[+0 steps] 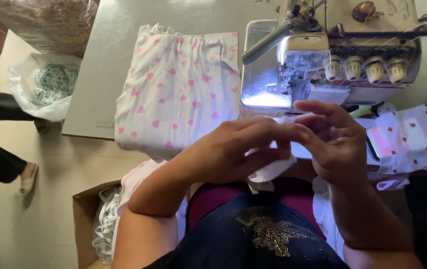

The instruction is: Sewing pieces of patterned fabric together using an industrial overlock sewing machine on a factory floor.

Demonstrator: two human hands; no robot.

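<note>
At table (94, 89) front | white fabric piece (273, 169) pinched by both hands, left hand (228, 149), right hand (330, 142), fingers closed | not yet under serger (343, 55) | sewn stack (178, 89) laid aside

Both forearms are bare to beyond the elbow; no sleeves, rings, bracelets or watch are seen on the left hand (233, 152) or the right hand (335, 144). A dark navy garment (253, 239) is worn over the lap, decorated at its centre with a gold, glittering stud motif (268, 234) of leaf-like outline. Above the navy fabric, a band of maroon cloth (233, 192) is visible at the waist.
</note>
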